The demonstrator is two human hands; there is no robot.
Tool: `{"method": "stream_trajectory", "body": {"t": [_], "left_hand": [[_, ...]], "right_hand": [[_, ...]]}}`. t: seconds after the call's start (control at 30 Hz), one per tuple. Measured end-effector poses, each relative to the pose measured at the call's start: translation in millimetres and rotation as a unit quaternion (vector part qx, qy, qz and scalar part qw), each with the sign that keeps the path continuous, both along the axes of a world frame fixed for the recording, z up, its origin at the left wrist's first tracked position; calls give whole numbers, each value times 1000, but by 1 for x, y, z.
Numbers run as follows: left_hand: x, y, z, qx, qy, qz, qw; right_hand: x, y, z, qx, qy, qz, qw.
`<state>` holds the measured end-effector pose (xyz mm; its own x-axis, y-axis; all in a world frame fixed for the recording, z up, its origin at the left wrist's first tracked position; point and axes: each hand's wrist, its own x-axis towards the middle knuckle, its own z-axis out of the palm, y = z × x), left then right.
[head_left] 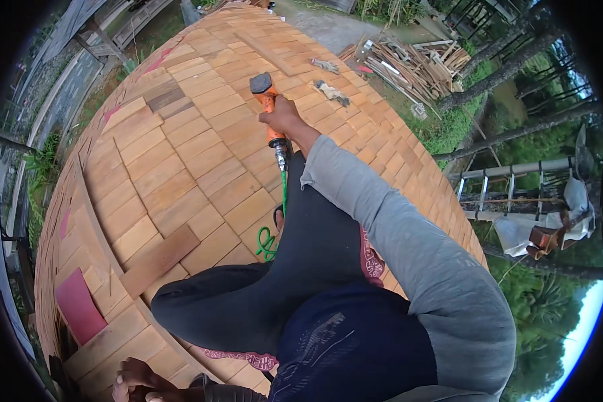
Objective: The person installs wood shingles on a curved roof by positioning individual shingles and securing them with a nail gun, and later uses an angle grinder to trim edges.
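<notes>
My right hand [286, 121] is wrapped round the handle of an orange pneumatic nailer [275, 138] with a dark grey head. It is held over the wooden shingles [205, 168] of a roof, beyond my knees. A green air hose [285, 191] runs from the metal fitting at its near end down beside my leg, where a loop of it lies. Low at the left, my left hand [142, 382] has its fingers curled in above the shingles; what they hold, if anything, is hidden. A loose reddish-brown shingle [160, 260] lies slanted nearer that hand.
A long thin wooden strip [97, 204] curves along the left of the roof. Red sheet [80, 306] shows near the left edge. Two work gloves [330, 92] lie on the far right slope. Beyond the roof are a wood pile [415, 63] and a ladder [512, 186].
</notes>
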<state>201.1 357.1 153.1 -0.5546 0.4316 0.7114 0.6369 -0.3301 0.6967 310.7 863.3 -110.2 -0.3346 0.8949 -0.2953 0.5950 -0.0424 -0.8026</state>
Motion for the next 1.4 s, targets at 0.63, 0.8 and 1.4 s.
{"method": "stream_trajectory", "body": {"t": [0.63, 0.8, 1.4], "left_hand": [[73, 171, 118, -214, 115, -531, 812], [74, 131, 108, -159, 89, -389, 903], [44, -139, -96, -256, -111, 278, 919]], "right_hand": [[6, 24, -17, -264, 400, -334, 812], [1, 19, -21, -291, 333, -291, 848], [2, 4, -42, -149, 154, 82, 973]]}}
